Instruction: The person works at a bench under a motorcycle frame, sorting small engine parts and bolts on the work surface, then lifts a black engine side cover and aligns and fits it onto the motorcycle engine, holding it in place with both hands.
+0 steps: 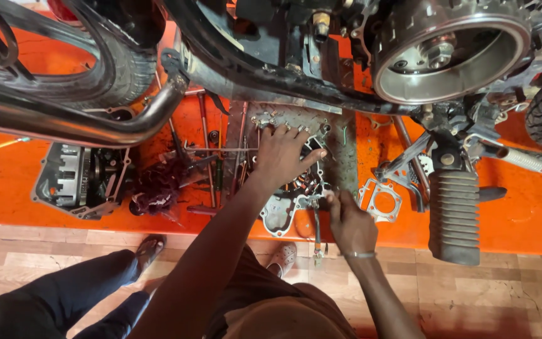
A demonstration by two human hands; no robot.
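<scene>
The engine cover [296, 188], a grey metal casting with coils showing inside, lies flat on the orange platform [534, 220] under the motorcycle, and both hands meet on it. The left hand [283, 154] lies palm down over its upper part, fingers [281, 130] spread wide and thumb stretched out to the right; it presses on the cover rather than grasping anything. The right hand [351, 223] sits at the cover's lower right edge with its fingers curled in near a thin metal tool [316, 229] that hangs down past the platform's edge; whether they pinch the tool or only rest beside it cannot be told. A bangle circles that wrist.

Just right of the right hand lies a flat gasket [381, 201], and beyond it a ribbed footrest [454, 216] juts toward the camera. Left of the cover are long rods and a dark red rag [158, 191], then a second dark engine casing [83, 179]. Above, the exhaust pipe [95, 125] sweeps across, and the open round clutch housing [450, 56] sits at the upper right; the frame's lower tube crosses just above the left fingertips. Another person's dark trouser legs and sandalled foot [148, 248] stand at the lower left on the tiled floor.

The cover's long axis runs from the upper right down to the lower left, its narrower lobe pointing toward the platform's near edge.
</scene>
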